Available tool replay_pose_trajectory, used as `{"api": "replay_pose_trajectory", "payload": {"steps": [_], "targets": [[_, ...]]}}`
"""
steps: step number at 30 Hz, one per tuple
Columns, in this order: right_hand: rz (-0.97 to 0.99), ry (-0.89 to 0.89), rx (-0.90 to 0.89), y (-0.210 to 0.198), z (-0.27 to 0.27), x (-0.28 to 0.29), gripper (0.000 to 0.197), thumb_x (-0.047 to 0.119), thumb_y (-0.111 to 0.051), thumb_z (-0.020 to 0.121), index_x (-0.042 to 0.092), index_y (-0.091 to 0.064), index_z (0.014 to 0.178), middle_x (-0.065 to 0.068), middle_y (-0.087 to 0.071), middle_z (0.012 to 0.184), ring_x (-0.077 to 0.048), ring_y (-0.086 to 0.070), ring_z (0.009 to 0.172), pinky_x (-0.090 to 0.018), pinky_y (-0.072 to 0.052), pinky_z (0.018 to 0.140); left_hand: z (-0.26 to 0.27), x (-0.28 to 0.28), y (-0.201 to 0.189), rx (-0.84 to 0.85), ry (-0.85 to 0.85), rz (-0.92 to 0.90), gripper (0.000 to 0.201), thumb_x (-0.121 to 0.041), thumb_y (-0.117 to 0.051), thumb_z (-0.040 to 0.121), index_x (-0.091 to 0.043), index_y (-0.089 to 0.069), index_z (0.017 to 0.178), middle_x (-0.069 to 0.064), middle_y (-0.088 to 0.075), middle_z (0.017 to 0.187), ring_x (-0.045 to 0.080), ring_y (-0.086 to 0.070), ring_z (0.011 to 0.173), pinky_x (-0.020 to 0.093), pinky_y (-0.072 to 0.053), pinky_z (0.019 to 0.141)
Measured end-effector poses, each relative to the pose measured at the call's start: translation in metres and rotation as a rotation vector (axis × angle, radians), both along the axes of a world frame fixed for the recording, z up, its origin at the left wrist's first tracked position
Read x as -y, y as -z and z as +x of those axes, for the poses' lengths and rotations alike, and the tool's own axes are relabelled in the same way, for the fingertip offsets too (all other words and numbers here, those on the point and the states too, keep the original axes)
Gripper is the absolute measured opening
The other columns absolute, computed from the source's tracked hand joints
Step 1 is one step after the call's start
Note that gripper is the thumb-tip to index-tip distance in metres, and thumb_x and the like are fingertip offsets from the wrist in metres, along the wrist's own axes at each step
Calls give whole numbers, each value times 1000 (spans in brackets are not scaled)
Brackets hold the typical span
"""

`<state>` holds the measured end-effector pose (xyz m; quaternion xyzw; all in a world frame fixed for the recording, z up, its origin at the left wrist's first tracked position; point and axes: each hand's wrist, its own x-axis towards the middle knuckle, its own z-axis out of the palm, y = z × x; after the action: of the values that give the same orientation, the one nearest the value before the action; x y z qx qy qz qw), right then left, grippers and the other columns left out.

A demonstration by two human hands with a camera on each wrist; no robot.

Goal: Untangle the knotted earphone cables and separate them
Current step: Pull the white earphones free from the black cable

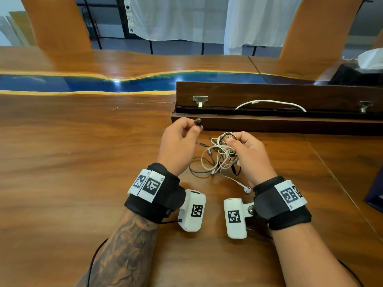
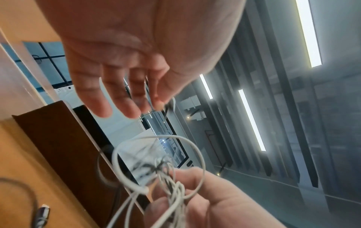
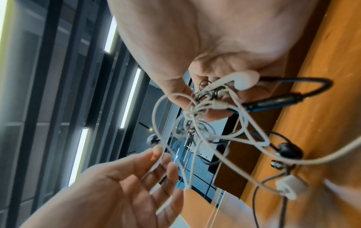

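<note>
White and black earphone cables [image 1: 219, 156] form one knotted bundle at frame centre above the table [image 1: 83, 162]; right hand [image 1: 246, 152] grips it, left hand [image 1: 178, 141] pinches a black earbud [image 1: 198, 122].

The knot [image 1: 222, 151] of white and dark earphone cables was partly hidden behind the fingers of the right hand [image 1: 247, 154], so which strand crossed which there could not be told. On the knot's left, the left hand [image 1: 178, 141] pinched a small dark earbud [image 1: 198, 121]; its cable back to the knot was too thin to follow. In the left wrist view the knot [image 2: 162, 177] was blurred, and a dark plug [image 2: 42, 214] below and left of it was smeared. Beyond the knot, a white cable [image 1: 269, 103] dropped out of sight into the wooden box [image 1: 269, 121].
</note>
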<state>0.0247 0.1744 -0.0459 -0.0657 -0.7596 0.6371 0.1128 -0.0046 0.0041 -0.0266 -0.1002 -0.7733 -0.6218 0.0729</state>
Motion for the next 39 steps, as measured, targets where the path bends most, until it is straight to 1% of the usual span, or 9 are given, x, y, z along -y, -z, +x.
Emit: {"api": "replay_pose_trajectory", "payload": {"steps": [4,9,14,18,22,26,32,35,39], "targets": [[-165,20,-18,-3,1,0,6,7,-58,99,7,-62,103,-2,-69,83,-2,-66,65,-15,-50,54,-4,8,0,19,-56,29,8,-27,-64,96,-18,-63,96,0,-62,87,25,-63,80,42,-55,75],[-111,-140,-125,-6,9,5,11,4,-64,94,10,-69,102,5,-73,89,-6,-68,82,-19,-53,68,6,1,-5,111,185,-60,29,-39,-63,96,-11,-70,98,3,-71,85,6,-66,66,23,-53,60],[-87,-228,-145,-10,8,7,29,12,-52,87,11,-78,100,-1,-76,110,-10,-67,108,-19,-52,85,5,2,0,74,171,-147,17,-35,-74,88,-23,-67,99,-4,-72,93,16,-70,87,32,-57,74],[58,-190,-216,-9,8,10,22,4,-60,96,20,-75,98,6,-76,97,-6,-69,95,-16,-51,78,3,2,1,76,166,-168,6,-21,-67,95,-22,-66,101,-2,-72,96,13,-69,89,27,-54,71],[-79,-90,-231,-9,5,7,21,-1,-64,93,14,-60,107,-5,-69,82,-14,-68,78,-22,-54,70,-4,10,1,89,51,-90,14,-6,-57,97,-17,-67,100,0,-74,91,1,-66,73,18,-50,63],[-95,11,-250,-8,3,4,23,-1,-65,92,18,-63,104,-13,-62,79,-18,-62,74,-28,-56,76,-7,15,-1,98,-16,-9,17,-5,-55,98,-14,-68,105,0,-73,86,3,-64,70,22,-53,63],[-171,32,-258,-6,2,8,25,-5,-65,91,17,-60,101,9,-55,60,-8,-56,55,-30,-55,63,-6,14,-2,96,-33,-11,22,-5,-53,99,-20,-68,97,-2,-71,88,-4,-62,65,13,-47,55],[-68,27,-269,-6,3,6,34,-10,-66,87,20,-61,100,7,-52,66,-11,-52,59,-26,-51,57,-6,15,-1,78,-75,-27,23,-8,-51,101,-22,-70,98,-2,-70,85,-1,-59,62,17,-48,53],[87,94,-271,-6,2,1,42,-14,-62,82,26,-61,94,6,-53,82,1,-48,67,-17,-48,66,-5,12,-1,64,-94,-34,23,-12,-49,103,-23,-69,101,-2,-70,85,6,-61,66,24,-51,56]]}}
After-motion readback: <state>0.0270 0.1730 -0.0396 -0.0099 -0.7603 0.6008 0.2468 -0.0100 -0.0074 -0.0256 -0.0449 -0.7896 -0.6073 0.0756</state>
